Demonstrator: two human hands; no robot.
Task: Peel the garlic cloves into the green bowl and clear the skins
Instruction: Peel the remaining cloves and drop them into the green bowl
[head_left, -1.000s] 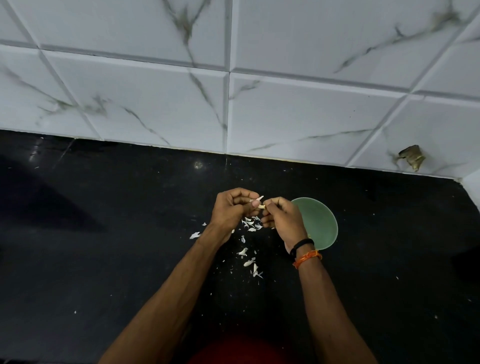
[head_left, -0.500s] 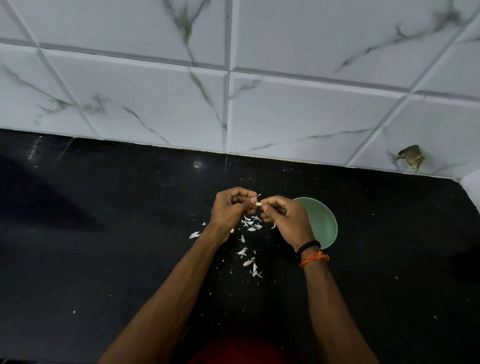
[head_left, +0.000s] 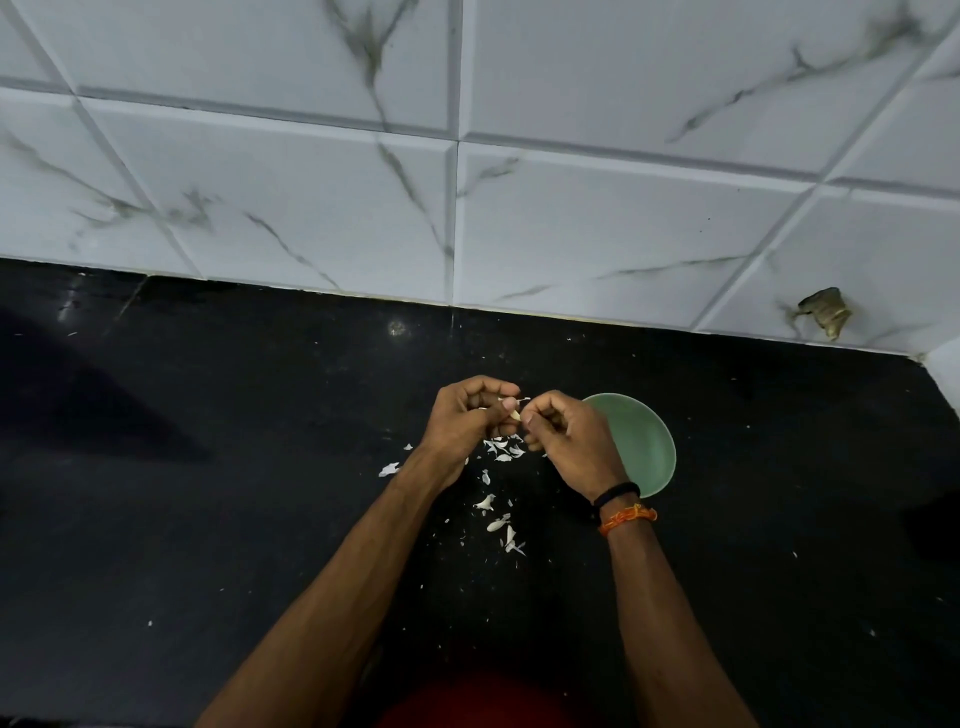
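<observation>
A: What are the fingers doing?

B: The fingertips of the left hand are curled in tight. They pinch a small pale garlic clove. The fingers of the right hand are curled too, and their tips meet the same clove from the other side. A thin white bit of skin sticks up between the 2 hands.

A: So both hands hold 1 clove?

B: Yes. The 2 hands touch each other at the tips, up above the counter.

A: Where is the bowl?

B: The round pale green bowl sits on the shiny black stone counter, just beside the right hand. The hand and wrist hide its left part. I cannot tell what is in it.

A: And the skins?

B: Little white papery garlic skins lie on the counter right under the hands. More bits trail toward the person between the 2 arms. 1 bigger white flake lies off to the left of the left wrist.

A: What is on the right wrist?

B: A black band and an orange thread band, side by side.

A: What is behind it all?

B: A wall of white tiles with grey marble lines. A small brown broken patch shows on a tile at the far right, well apart from the bowl. Something red shows at the bottom edge, between the arms.
</observation>
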